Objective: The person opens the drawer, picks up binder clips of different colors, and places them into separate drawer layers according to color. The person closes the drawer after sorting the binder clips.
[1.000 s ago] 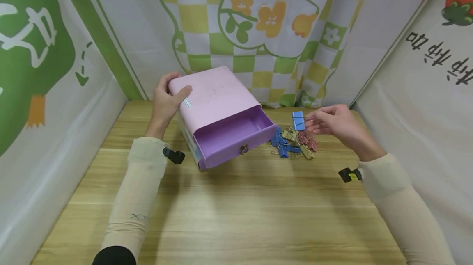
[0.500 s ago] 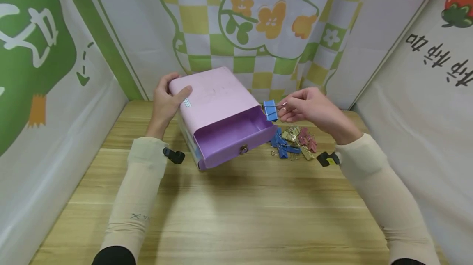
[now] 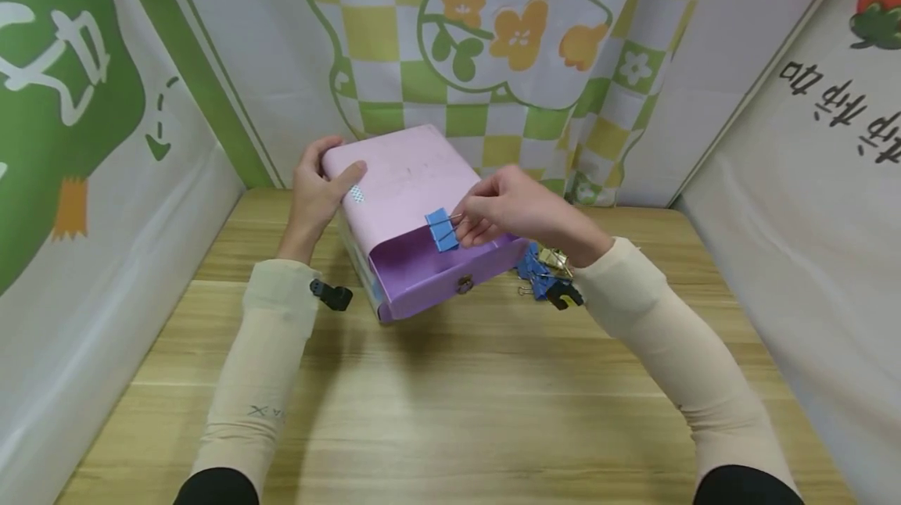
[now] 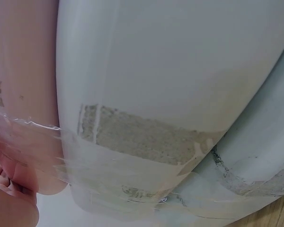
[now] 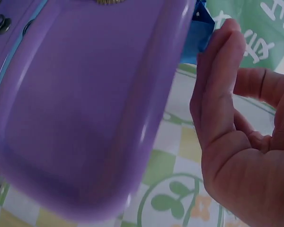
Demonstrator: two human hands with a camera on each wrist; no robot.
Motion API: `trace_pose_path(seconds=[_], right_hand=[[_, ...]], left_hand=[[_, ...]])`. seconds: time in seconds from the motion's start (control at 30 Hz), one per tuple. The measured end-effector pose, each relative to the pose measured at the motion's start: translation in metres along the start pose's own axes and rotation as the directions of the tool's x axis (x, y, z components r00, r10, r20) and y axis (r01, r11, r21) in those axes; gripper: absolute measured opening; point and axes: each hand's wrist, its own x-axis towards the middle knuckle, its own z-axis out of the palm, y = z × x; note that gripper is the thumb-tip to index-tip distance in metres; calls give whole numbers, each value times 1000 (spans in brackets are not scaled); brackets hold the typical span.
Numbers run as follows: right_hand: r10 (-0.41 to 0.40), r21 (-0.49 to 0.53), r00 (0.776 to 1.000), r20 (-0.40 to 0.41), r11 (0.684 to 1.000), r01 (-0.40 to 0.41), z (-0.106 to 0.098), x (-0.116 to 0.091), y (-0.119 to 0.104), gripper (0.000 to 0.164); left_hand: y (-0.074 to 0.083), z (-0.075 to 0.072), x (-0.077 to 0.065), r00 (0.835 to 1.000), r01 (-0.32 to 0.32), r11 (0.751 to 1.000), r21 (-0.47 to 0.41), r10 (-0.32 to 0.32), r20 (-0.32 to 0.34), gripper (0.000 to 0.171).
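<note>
A pink box (image 3: 408, 177) has its purple drawer (image 3: 415, 298) pulled out at the front. My left hand (image 3: 315, 188) grips the box's back left corner, thumb on top and fingers behind. Its side wall (image 4: 151, 71), with tape across, fills the left wrist view. Thumb and fingers of my right hand (image 3: 517, 208) pinch a blue binder clip (image 3: 442, 231) by its wire handles, over the drawer opening. From the right wrist, that hand (image 5: 241, 127) appears beside the drawer front (image 5: 85, 104), which partly hides the clip (image 5: 196, 42).
Blue and gold binder clips (image 3: 540, 270) lie in a pile on the wooden table (image 3: 450, 411), right of the drawer and partly hidden by my right wrist. A metal latch (image 3: 464, 284) juts from the drawer front. A patterned curtain (image 3: 521, 122) hangs behind the box.
My right hand has carried the blue binder clip leftward from above the pile to over the open drawer. The left hand and the box have stayed in place.
</note>
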Motion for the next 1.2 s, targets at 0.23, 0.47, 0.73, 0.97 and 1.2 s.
trace_pose_path(seconds=[0.23, 0.47, 0.73, 0.97, 1.2], right_hand=[[-9, -90, 993, 118, 996, 20, 25, 17, -6, 27], [-4, -102, 981, 195, 994, 25, 45, 28, -9, 26], [-9, -201, 976, 220, 978, 54, 58, 33, -4, 27], [11, -276, 973, 229, 960, 54, 62, 36, -2, 29], [25, -361, 974, 225, 931, 59, 65, 40, -3, 30]], left_hand=[[0, -1, 0, 1000, 11, 1000, 7, -11, 6, 71], [0, -1, 0, 1000, 14, 1000, 15, -14, 4, 71], [1, -1, -1, 1000, 10, 1000, 24, -10, 3, 71], [1, 0, 0, 1000, 4, 999, 33, -5, 3, 70], [2, -2, -1, 1000, 8, 997, 73, -9, 19, 70]])
